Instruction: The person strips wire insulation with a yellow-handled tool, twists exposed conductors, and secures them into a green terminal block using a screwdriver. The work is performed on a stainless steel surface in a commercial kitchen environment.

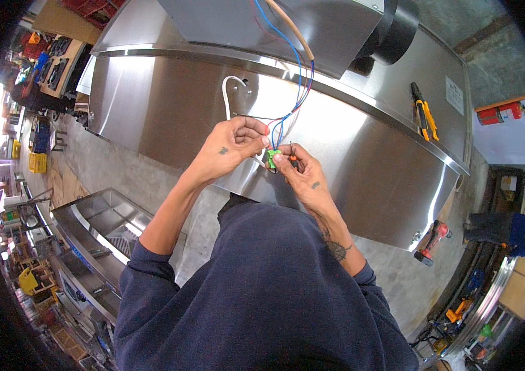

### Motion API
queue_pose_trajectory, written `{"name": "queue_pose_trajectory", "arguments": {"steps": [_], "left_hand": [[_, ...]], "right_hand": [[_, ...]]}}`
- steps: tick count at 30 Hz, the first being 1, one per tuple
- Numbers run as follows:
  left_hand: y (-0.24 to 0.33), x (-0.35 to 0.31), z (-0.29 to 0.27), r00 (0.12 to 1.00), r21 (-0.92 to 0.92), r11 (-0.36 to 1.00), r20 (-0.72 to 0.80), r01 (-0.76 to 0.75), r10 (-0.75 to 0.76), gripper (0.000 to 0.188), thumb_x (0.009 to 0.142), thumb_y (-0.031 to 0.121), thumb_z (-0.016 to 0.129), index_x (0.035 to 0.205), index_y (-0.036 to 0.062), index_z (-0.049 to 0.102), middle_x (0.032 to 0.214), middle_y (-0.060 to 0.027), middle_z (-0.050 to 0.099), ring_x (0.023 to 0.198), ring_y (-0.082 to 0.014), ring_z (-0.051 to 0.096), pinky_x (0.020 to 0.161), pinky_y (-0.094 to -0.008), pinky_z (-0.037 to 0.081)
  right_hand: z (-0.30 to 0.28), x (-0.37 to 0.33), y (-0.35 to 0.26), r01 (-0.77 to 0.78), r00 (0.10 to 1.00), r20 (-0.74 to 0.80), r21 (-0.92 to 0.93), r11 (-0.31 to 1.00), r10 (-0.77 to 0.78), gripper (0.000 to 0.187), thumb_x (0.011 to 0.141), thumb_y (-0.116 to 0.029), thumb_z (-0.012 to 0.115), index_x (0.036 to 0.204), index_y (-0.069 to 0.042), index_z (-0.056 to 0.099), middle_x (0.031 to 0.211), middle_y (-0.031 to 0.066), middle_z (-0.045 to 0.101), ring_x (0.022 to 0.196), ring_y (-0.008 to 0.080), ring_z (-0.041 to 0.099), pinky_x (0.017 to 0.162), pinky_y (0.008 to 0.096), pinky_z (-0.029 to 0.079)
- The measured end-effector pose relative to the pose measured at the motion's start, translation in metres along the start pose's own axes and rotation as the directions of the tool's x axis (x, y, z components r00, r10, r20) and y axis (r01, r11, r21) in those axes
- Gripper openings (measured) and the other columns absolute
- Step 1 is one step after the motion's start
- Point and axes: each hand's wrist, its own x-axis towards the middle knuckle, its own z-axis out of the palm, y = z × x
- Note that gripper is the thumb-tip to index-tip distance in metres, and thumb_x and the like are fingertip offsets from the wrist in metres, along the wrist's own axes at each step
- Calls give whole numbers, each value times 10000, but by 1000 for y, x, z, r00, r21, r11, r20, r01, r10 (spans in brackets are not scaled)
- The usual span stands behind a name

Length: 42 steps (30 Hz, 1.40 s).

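Observation:
In front of my body, a small green terminal connector (273, 158) is pinched between the thumb and fingers of my right hand (304, 178). Blue wires (279, 134) run down into it from above. A small orange-and-black piece (294, 158) shows beside the right fingers; its kind is unclear. My left hand (237, 148) is closed in a pinch just left of the connector, its fingertips at a thin wire close to the green part. A white cable (225, 98) comes out of a hole in the steel panel and passes behind my left hand.
A long stainless steel cabinet (361, 179) spans the space ahead. On its top lie yellow-and-black pliers (423, 112); a tan cable (293, 26) hangs from above. A red cordless drill (433, 243) is at the right. Steel basins (98, 216) stand at the left.

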Motion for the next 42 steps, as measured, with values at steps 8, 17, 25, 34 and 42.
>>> {"name": "queue_pose_trajectory", "arguments": {"steps": [8, 17, 25, 34, 42], "left_hand": [[10, 1, 3, 998, 75, 996, 45, -52, 49, 298, 1023, 124, 779, 1255, -39, 685, 1092, -71, 747, 1007, -127, 716, 905, -295, 593], [13, 0, 0, 996, 19, 1000, 85, 9, -10, 334, 1027, 127, 769, 1274, -60, 642, 1045, -91, 730, 981, -141, 712, 911, -310, 593], [9, 1, 2, 994, -27, 998, 95, -56, 58, 350, 1013, 139, 798, 1281, -23, 641, 1070, -39, 714, 1001, -106, 686, 903, -276, 566], [-66, 17, 16, 859, 130, 849, 75, -513, 507, 394, 1033, 353, 765, 1267, 38, 726, 1200, -138, 729, 1087, -231, 722, 911, -383, 604], [-80, 0, 56, 852, -72, 864, -222, -499, 474, 341, 1058, 298, 711, 1244, 26, 622, 1031, -82, 674, 952, -210, 664, 871, -385, 570]], "right_hand": [[1, 4, 9, 15, 1000, -24, -10, 1000, -15, 311, 1084, -291, 726, 1192, -1, 696, 1000, 20, 709, 907, 74, 602, 826, 258, 505], [2, 0, 7, 22, 1000, -4, 11, 1000, -22, 324, 1087, -288, 723, 1219, 6, 697, 1015, 29, 724, 916, 78, 620, 836, 255, 516], [-1, 0, -4, 18, 1000, 6, -47, 999, -17, 285, 1088, -247, 718, 1208, 11, 705, 1043, 39, 735, 937, 79, 633, 856, 253, 520], [-9, -11, 18, -137, 976, -172, -21, 990, 131, 307, 1090, -253, 705, 1274, -8, 723, 1139, 70, 736, 1054, 152, 645, 948, 319, 512], [-10, 2, 21, 50, 998, 23, -4, 999, -50, 252, 1107, -316, 692, 1079, -68, 655, 770, -93, 434, 634, 6, 324, 567, 239, 228]]}}
